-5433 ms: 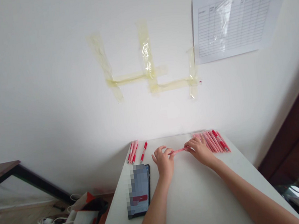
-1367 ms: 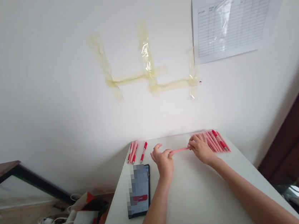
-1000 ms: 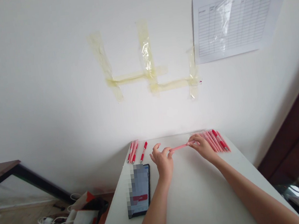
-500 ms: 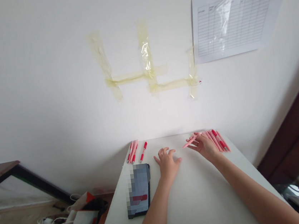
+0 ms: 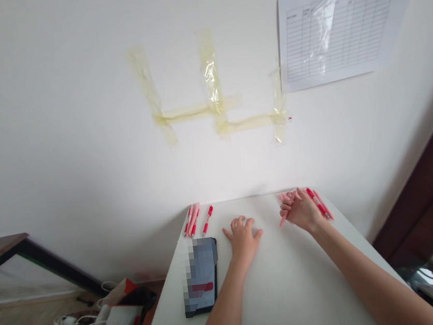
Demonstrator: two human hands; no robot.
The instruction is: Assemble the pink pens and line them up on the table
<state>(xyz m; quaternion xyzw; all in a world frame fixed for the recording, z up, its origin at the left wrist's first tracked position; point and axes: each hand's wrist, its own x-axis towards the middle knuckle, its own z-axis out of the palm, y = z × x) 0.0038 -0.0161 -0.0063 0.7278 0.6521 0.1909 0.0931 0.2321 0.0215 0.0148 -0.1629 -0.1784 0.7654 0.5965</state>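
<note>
My right hand [image 5: 301, 212] is closed round a pink pen [image 5: 283, 220] at the back right of the white table [image 5: 278, 291]. Beside it, red and pink pens [image 5: 320, 204] lie in a group near the right edge; the hand hides part of that group. My left hand [image 5: 243, 235] rests on the table near the middle, fingers spread, holding nothing. To its left lies a single red pen [image 5: 208, 221] with a pale middle. Further left, several pink and red pens [image 5: 192, 220] lie bunched together.
A phone [image 5: 204, 276] with a blurred screen lies at the table's left side. Behind the table rises a white wall [image 5: 79, 121] with yellowed tape [image 5: 212, 79] and a printed sheet [image 5: 335, 39]. Bags [image 5: 117, 320] stand on the floor at left.
My right hand has shifted slightly right and turned, its fingers curling in; the pink pen has moved right with it and tilts more steeply. My left hand has barely moved.
</note>
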